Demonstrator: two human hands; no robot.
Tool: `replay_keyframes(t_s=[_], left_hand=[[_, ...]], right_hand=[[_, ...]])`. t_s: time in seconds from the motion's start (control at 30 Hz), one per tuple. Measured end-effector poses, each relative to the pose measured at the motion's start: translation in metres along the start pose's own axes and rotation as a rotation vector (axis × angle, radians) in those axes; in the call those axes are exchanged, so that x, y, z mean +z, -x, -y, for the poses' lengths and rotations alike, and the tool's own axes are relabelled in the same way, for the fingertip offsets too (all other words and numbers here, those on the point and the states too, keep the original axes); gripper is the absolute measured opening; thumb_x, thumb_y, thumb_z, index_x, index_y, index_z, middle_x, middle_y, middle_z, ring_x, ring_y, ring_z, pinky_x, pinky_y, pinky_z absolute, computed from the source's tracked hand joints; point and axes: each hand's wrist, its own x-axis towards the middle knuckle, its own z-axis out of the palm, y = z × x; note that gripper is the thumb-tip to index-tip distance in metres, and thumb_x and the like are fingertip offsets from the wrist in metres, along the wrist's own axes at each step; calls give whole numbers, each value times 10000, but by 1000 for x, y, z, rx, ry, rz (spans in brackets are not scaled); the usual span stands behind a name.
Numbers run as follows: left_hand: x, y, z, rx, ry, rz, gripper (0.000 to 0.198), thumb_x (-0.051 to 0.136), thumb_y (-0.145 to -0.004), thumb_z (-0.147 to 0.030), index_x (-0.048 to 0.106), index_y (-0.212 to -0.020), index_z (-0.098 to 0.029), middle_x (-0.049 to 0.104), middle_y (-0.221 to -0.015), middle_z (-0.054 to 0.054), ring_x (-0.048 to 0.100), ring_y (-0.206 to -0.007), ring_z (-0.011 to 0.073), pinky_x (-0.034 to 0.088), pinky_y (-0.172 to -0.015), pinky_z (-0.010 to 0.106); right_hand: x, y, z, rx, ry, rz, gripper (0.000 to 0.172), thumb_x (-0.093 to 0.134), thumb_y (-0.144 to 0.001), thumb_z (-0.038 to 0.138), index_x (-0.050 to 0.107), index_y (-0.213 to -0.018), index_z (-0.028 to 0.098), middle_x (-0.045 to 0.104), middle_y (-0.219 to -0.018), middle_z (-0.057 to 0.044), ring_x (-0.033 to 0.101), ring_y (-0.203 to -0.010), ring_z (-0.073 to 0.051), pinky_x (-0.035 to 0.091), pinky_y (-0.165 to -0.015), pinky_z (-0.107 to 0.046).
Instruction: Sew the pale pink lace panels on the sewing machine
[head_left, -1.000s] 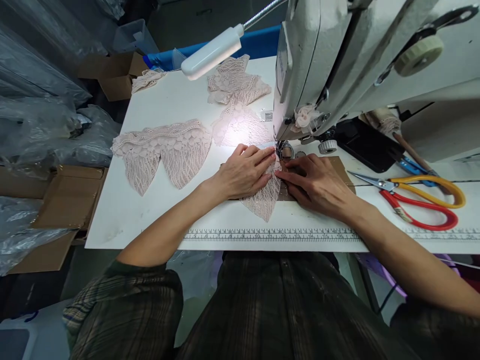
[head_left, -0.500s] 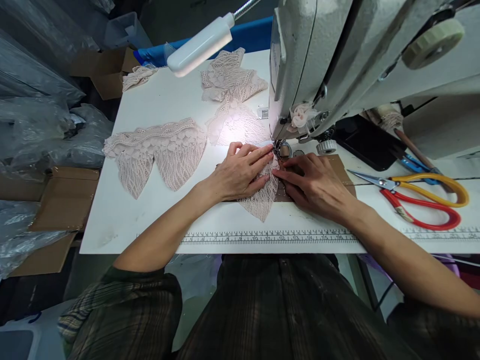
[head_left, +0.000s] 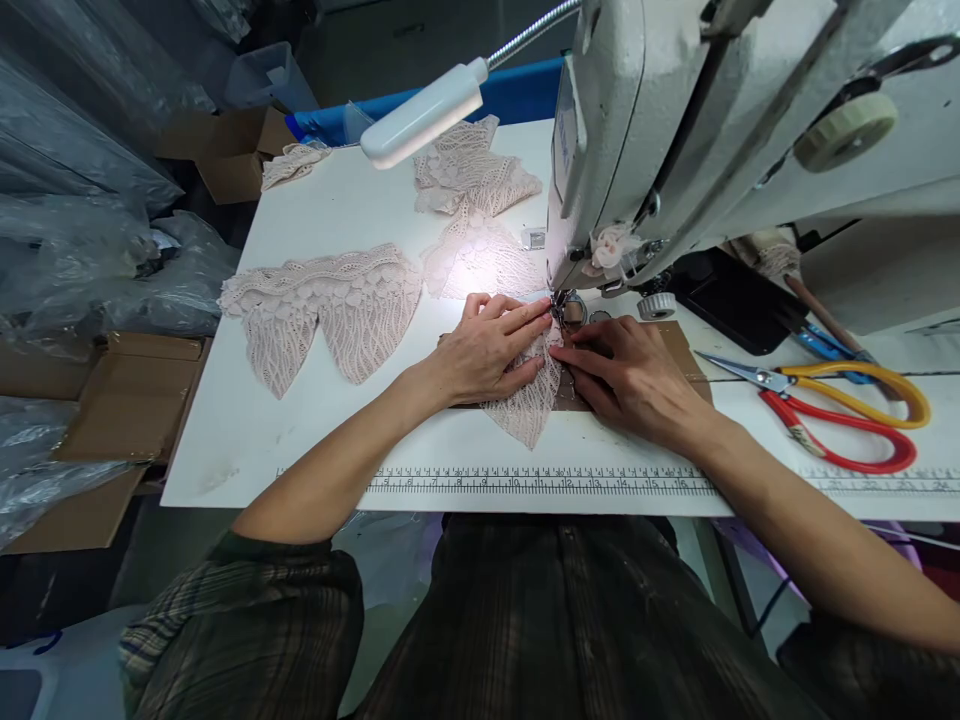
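A pale pink lace piece lies under the presser foot of a white sewing machine, its pointed end toward me. My left hand rests flat on the lace with fingers stretched out, their tips close beside the foot. At the lace's right edge, my right hand has its fingers drawn together, gripping the edge; the thumb is mostly hidden. Beneath both hands is a brown board. More lace spreads behind the left hand, brightly lit.
Another lace piece lies at left. Scissors with yellow and red handles and a black phone are on the right. A white lamp hangs over the table. A ruler strip runs along the front edge. Cardboard boxes stand at left.
The whole view has shifted slightly. Both hands keep nearly the same pose at the presser foot, and the lace shows no clear movement under them.
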Motion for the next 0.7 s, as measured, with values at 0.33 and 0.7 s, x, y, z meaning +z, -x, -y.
replay_keyframes(t_s=[0.33, 0.7], left_hand=[[1, 1, -5, -23, -18, -10, 450, 423, -1005, -369, 539, -1405, -199, 495, -1549, 132, 513, -1224, 330, 334, -1025, 537], [-2, -2, -5, 105, -38, -27, 321, 442, -1008, -314, 668, -1192, -180, 692, -1283, 99, 608, -1053, 278, 432, -897, 450]], right_hand=[[0, 0, -5, -8, -25, -18, 333, 512, -991, 313, 682, -1276, 287, 634, -1219, -115, 529, -1096, -276, 402, -910, -454], [-4, -4, 0, -16, 53, -6, 322, 491, -1002, 306, 706, -1235, 248, 637, -1187, -132, 536, -1035, -266, 389, -850, -428]])
